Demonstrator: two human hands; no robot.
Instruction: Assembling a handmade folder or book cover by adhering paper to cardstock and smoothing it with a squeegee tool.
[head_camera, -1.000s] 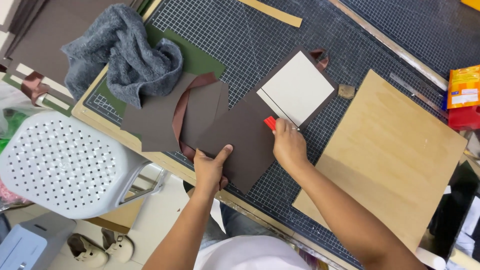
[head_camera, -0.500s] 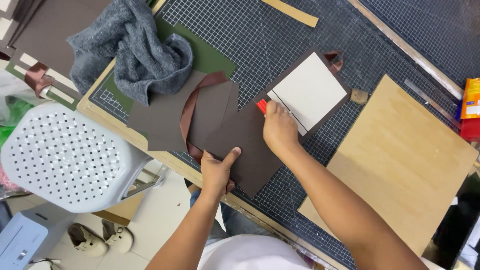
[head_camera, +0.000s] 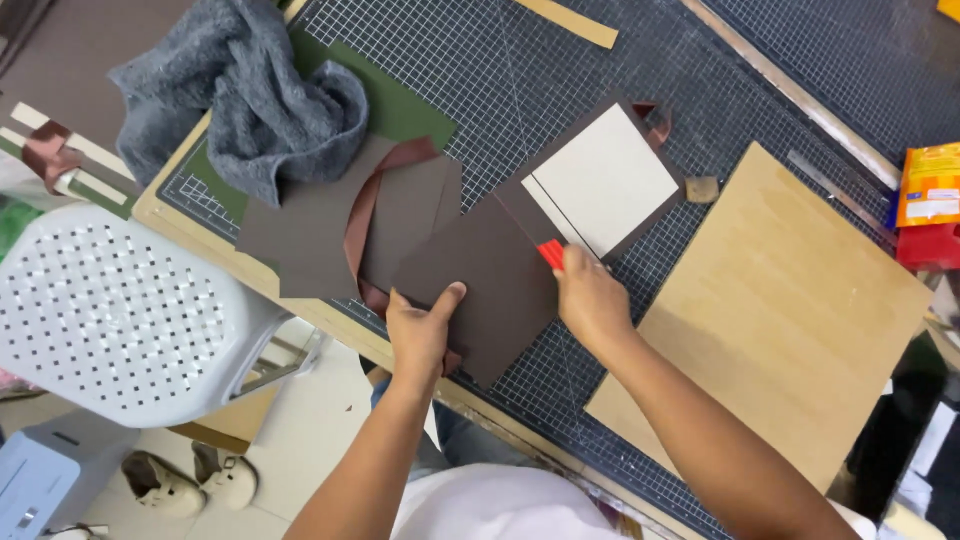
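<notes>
left hand (head_camera: 420, 335): pinned the dark brown sheet (head_camera: 490, 280) flat near its 7 o'clock edge, thumb on top and fingers spread over it. Held there, I judged, so the sheet couldn't skid on the mat.
right hand (head_camera: 590, 300): closed around a red-handled cutter (head_camera: 551, 253), tip aimed toward 11 o'clock. Blade itself hidden under my fingers, so I couldn't tell how far it was out.
hands: apart, the brown sheet between them, one bracing and one on the tool.
brown sheet: lay on the cutting mat (head_camera: 480, 70), rotated like a diamond, its 1 o'clock edge meeting the cream card (head_camera: 605, 180).
cream card: sat on a darker backing at 1 o'clock from the cutter, a thin dark line running near its lower left edge. Looked like it served as the reference edge.
other brown pieces (head_camera: 320, 225): overlapped at 9 o'clock from my left hand, a reddish-brown strip (head_camera: 362, 215) curled across them. Parked clear of the tool.
grey cloth (head_camera: 250, 100): bunched at 10 o'clock, partly over a green sheet (head_camera: 400, 105), well apart from my hands.
plywood board (head_camera: 770, 310): at 3 o'clock, under my right forearm, nothing on it.
metal ruler (head_camera: 770, 80): lay diagonal at 1 o'clock, well apart, not in use.
white stool (head_camera: 120, 310): off the table edge at 9 o'clock.
orange packet (head_camera: 930, 185): far right edge, out of reach.
</notes>
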